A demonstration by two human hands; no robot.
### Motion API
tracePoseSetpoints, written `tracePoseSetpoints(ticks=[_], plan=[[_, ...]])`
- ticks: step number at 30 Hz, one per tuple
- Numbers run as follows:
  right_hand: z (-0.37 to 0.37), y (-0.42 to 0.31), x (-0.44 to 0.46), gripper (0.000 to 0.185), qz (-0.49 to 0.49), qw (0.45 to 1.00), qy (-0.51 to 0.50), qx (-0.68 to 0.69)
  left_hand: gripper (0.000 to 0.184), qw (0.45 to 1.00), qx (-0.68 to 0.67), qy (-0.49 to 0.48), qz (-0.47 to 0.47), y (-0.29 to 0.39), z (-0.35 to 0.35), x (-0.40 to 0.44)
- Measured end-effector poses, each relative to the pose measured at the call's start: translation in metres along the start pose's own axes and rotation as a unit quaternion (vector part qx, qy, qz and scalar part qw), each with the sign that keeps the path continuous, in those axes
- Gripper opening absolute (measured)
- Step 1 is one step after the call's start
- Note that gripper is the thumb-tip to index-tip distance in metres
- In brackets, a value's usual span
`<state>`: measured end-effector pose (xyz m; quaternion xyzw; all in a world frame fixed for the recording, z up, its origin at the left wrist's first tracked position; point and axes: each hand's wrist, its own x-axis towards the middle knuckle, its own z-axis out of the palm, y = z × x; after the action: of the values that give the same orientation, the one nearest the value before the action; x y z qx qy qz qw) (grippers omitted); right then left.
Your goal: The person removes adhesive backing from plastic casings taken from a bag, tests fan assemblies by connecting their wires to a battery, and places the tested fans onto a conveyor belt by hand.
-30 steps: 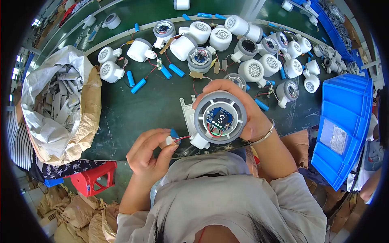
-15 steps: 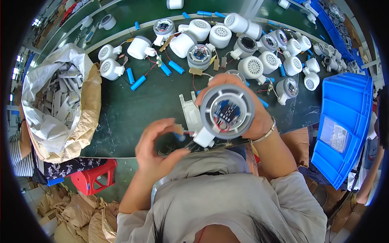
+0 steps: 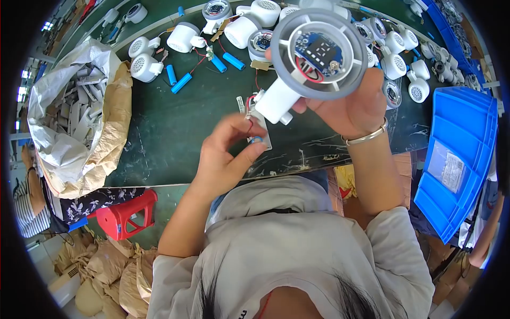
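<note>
My right hand [image 3: 353, 103] grips a white and grey round device [image 3: 319, 53] from behind and below. Its open face shows a blue circuit board [image 3: 319, 51] and red wires, and its white stem [image 3: 277, 101] points down and left. Beside the stem, my left hand [image 3: 228, 149] curls its fingers around a blue cylindrical cell [image 3: 256, 140], mostly hidden by them. Thin red wires run from the stem end to the fingers. Behind my left fingertips a white plastic plate [image 3: 264, 137] lies on the green table [image 3: 175, 138], partly covered.
Several similar white devices [image 3: 183, 37] and blue cells [image 3: 181, 83] lie across the table's far side. A sack of grey-white parts [image 3: 114, 122] stands at the left, a blue crate [image 3: 457, 159] at the right. A red stool [image 3: 125, 218] is below left, near another person's arm [image 3: 34, 186].
The device has been raised up and right, closer to the camera, and its display digits are no longer lit. My left hand has moved up and right with the cell. The view has shifted slightly.
</note>
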<state>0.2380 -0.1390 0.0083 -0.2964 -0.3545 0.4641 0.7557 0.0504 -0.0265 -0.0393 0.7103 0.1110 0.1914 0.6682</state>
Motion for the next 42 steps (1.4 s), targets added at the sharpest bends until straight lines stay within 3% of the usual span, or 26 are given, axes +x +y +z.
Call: tracePoseSetpoints(ticks=[1, 2, 4, 7, 10, 13, 16, 17, 20, 21, 25, 32, 34, 35, 36, 40, 42], plan=[[-0.007, -0.002, -0.005, 0.085, 0.010, 0.999, 0.008, -0.030, 0.022, 0.993, 0.110, -0.044, -0.017, 0.001, -0.006, 0.000], [-0.012, 0.000, -0.008, 0.089, 0.021, 0.998, 0.017, -0.060, 0.021, 0.990, 0.133, -0.036, -0.009, 0.002, -0.006, -0.001], [-0.011, 0.003, -0.005, 0.079, 0.000, 1.000, -0.004, -0.026, 0.019, 0.984, 0.178, -0.020, 0.009, 0.006, -0.006, -0.003], [-0.007, -0.001, 0.000, 0.075, 0.013, 0.999, 0.005, -0.029, 0.023, 0.987, 0.094, -0.118, -0.060, 0.014, -0.019, -0.004], [-0.011, 0.001, 0.001, 0.074, 0.022, 1.000, -0.012, -0.013, 0.023, 0.978, 0.087, -0.180, -0.054, 0.016, -0.027, -0.004], [-0.006, 0.001, 0.003, 0.070, 0.005, 0.999, -0.023, -0.037, 0.024, 0.966, 0.246, -0.080, -0.003, 0.014, -0.019, -0.002], [-0.014, 0.001, 0.008, 0.063, 0.007, 0.999, -0.034, -0.017, 0.021, 0.963, 0.248, 0.045, -0.093, 0.011, -0.008, 0.006], [-0.018, 0.002, 0.011, 0.064, 0.009, 0.998, -0.029, -0.048, 0.017, 0.963, 0.245, 0.096, -0.061, 0.002, -0.003, 0.010], [-0.029, 0.004, 0.020, 0.068, 0.011, 0.990, -0.015, -0.143, 0.020, 0.925, 0.362, 0.083, -0.083, 0.003, 0.005, 0.029], [-0.026, 0.002, 0.023, 0.057, 0.024, 0.997, -0.011, -0.078, 0.023, 0.923, 0.362, 0.090, -0.098, -0.001, 0.008, 0.033], [-0.019, 0.007, 0.021, 0.067, 0.056, 0.980, 0.037, -0.188, 0.022, 0.891, 0.440, 0.060, -0.093, -0.021, 0.010, 0.039], [-0.015, -0.002, 0.030, 0.083, 0.105, 0.976, 0.048, -0.184, 0.019, 0.887, 0.455, 0.079, -0.008, -0.021, 0.008, 0.033], [-0.003, -0.021, 0.044, 0.087, 0.157, 0.982, 0.015, -0.102, 0.016, 0.890, 0.442, 0.114, -0.018, 0.013, -0.004, 0.034], [0.002, -0.022, 0.056, 0.062, 0.120, 0.990, 0.012, -0.078, 0.014, 0.863, 0.489, 0.126, 0.013, 0.030, -0.017, 0.037], [0.002, -0.021, 0.077, 0.057, 0.058, 0.990, 0.001, -0.129, 0.013, 0.844, 0.517, 0.141, 0.035, 0.046, -0.034, 0.048], [-0.007, -0.021, 0.211, 0.044, 0.034, 0.978, -0.038, -0.202, 0.016, 0.680, 0.703, 0.208, 0.023, 0.084, -0.104, 0.134], [-0.028, -0.010, 0.280, 0.045, 0.040, 0.979, -0.070, -0.190, 0.016, 0.720, 0.680, 0.125, -0.051, 0.068, -0.150, 0.188]])
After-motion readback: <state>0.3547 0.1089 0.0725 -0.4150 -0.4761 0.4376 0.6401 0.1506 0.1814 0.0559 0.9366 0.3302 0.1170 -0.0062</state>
